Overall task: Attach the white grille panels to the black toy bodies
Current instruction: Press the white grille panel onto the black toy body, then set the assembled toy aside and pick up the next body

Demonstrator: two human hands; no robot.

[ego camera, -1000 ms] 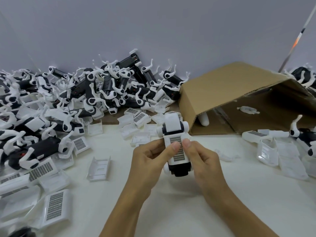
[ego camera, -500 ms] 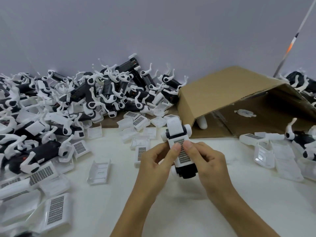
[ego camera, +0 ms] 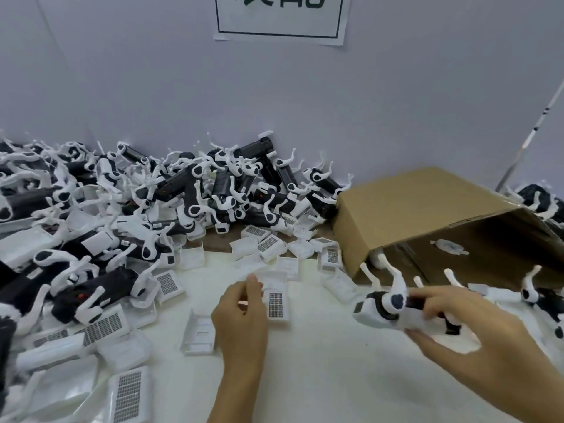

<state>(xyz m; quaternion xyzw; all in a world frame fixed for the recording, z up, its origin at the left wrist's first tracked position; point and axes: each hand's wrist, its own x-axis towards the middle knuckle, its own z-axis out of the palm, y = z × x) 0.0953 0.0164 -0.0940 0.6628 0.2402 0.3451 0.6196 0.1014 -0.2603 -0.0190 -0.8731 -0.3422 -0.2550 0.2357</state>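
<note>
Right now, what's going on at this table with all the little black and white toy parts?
A person is fitting white plastic grille panels onto black toy bodies. The right hand holds a black-and-white toy body with a panel on it, low over the white table near the open brown cardboard box. The left hand reaches toward a loose white grille panel and holds nothing. A big pile of toy bodies waits on the left.
</note>
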